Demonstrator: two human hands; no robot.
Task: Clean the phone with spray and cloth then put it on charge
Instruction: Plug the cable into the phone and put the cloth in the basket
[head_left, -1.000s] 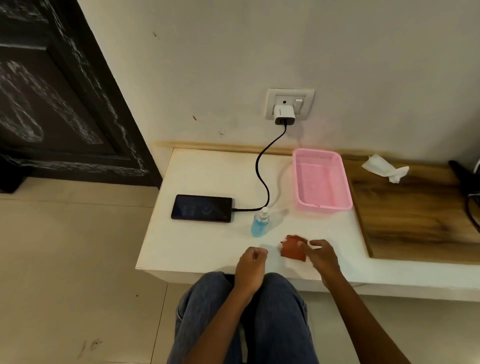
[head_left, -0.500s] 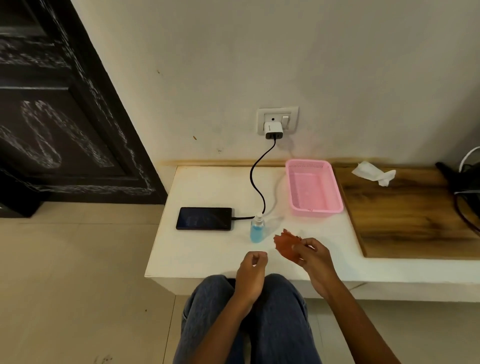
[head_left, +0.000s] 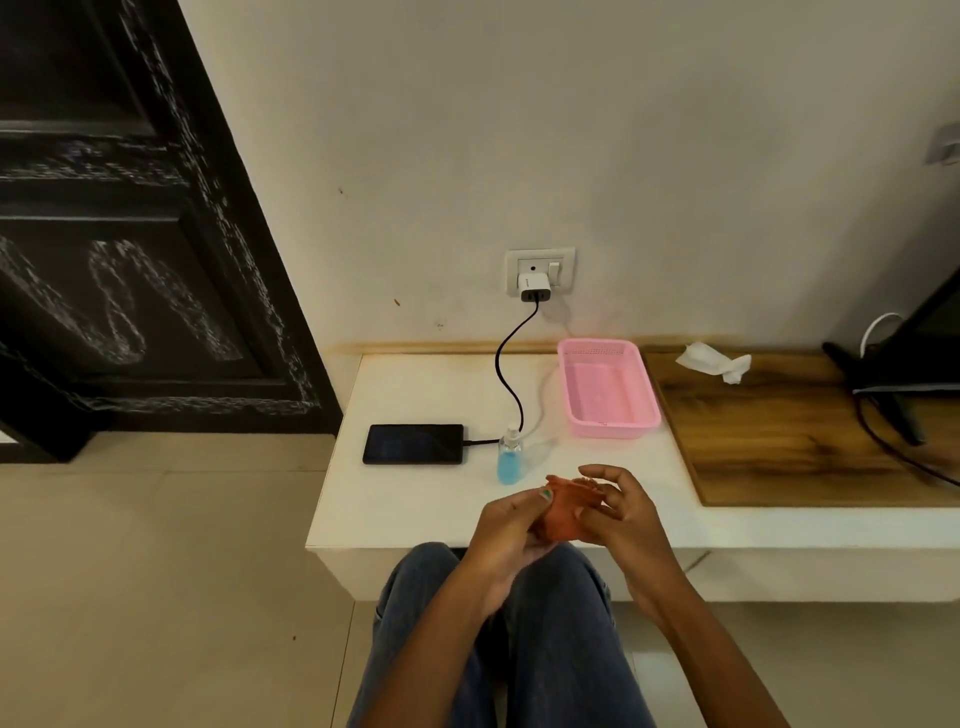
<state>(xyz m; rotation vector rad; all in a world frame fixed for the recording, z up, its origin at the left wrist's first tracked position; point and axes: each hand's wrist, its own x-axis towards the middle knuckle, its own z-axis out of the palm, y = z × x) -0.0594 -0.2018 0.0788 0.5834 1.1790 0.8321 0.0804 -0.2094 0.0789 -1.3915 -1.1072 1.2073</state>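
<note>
A black phone (head_left: 413, 444) lies flat on the white ledge (head_left: 415, 499), its right end joined to a black cable (head_left: 506, 374) that runs up to a white charger (head_left: 533, 287) in the wall socket. A small spray bottle (head_left: 509, 458) of blue liquid stands upright just right of the phone. An orange cloth (head_left: 569, 506) is bunched between both hands above the ledge's front edge. My left hand (head_left: 511, 525) grips its left side and my right hand (head_left: 621, 506) grips its right side.
An empty pink basket (head_left: 608, 387) stands at the back of the ledge. On the wooden board (head_left: 789, 441) to the right lie a crumpled white tissue (head_left: 714, 361) and a black stand with cables (head_left: 893, 395). A dark door (head_left: 130, 260) is at the left.
My right hand lifted the orange cloth off the ledge and drew it toward me. My left hand came over and took hold of it too.
</note>
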